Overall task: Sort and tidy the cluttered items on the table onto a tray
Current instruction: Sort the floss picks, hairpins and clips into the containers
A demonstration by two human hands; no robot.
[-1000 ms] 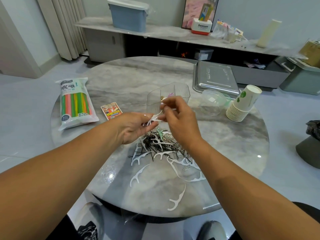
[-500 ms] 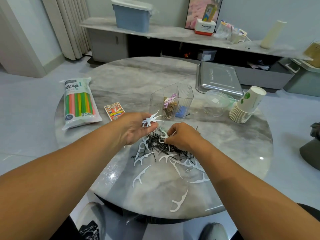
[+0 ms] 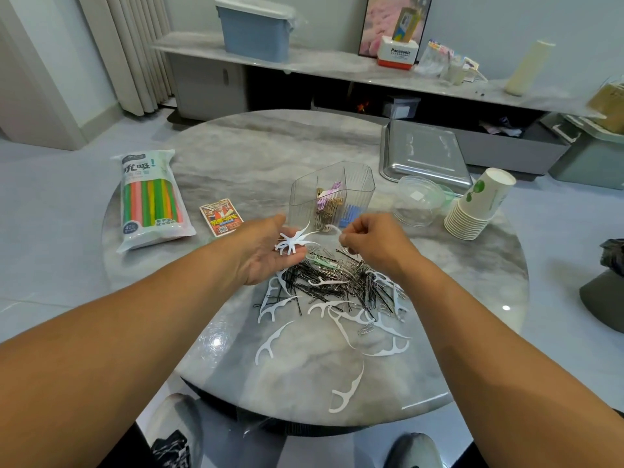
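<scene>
A heap of black hairpins, metal paper clips and white floss picks (image 3: 337, 285) lies on the round marble table (image 3: 256, 157). My left hand (image 3: 270, 251) is palm up and holds a small bundle of white floss picks (image 3: 293, 239). My right hand (image 3: 374, 243) pinches one more floss pick (image 3: 332, 228) just right of that bundle. Behind both hands stands a clear divided organiser (image 3: 332, 194) with clips inside. The steel tray (image 3: 425, 153) lies at the table's far right.
A pack of coloured straws (image 3: 150, 197) and a small card (image 3: 221, 216) lie at the left. A clear lidded bowl (image 3: 417, 201) and a tilted stack of paper cups (image 3: 479, 204) sit beside the tray. Loose floss picks (image 3: 347, 390) reach toward the near edge.
My right hand rose from the heap with another floss pick and moved toward the bundle in my left hand. The left hand stayed nearly still.
</scene>
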